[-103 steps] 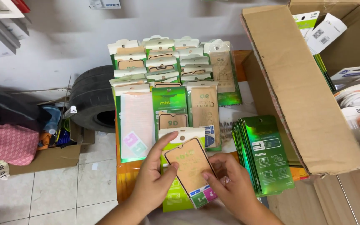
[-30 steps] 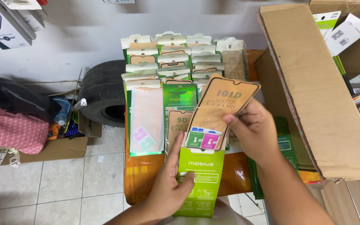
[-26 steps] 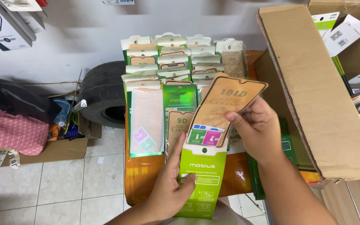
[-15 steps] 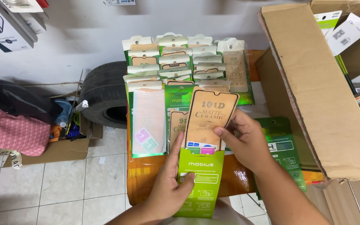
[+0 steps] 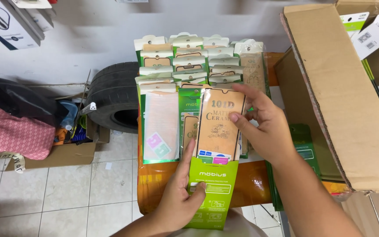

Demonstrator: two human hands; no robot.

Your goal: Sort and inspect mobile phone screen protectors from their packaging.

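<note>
My left hand [image 5: 181, 194] grips a green packaging sleeve [image 5: 212, 193] near the orange table's front edge. My right hand [image 5: 265, 127] pinches the right edge of a tan screen protector card [image 5: 219, 125] with a black border. The card stands upright, its lower end tucked into the sleeve's open top. Behind them lie rows of packaged screen protectors [image 5: 185, 61], overlapping on the table.
A large open cardboard box [image 5: 343, 96] with boxed goods stands at the right. A stack of green packets [image 5: 305, 149] lies beside it. A black tyre [image 5: 110, 103] leans on the wall at the left, near a pink bag [image 5: 14, 134] and a low cardboard box [image 5: 62, 153] on the tiled floor.
My right hand swung the tan card from tilted right to upright and lowered its bottom end into the green sleeve. My left hand kept its hold on the sleeve.
</note>
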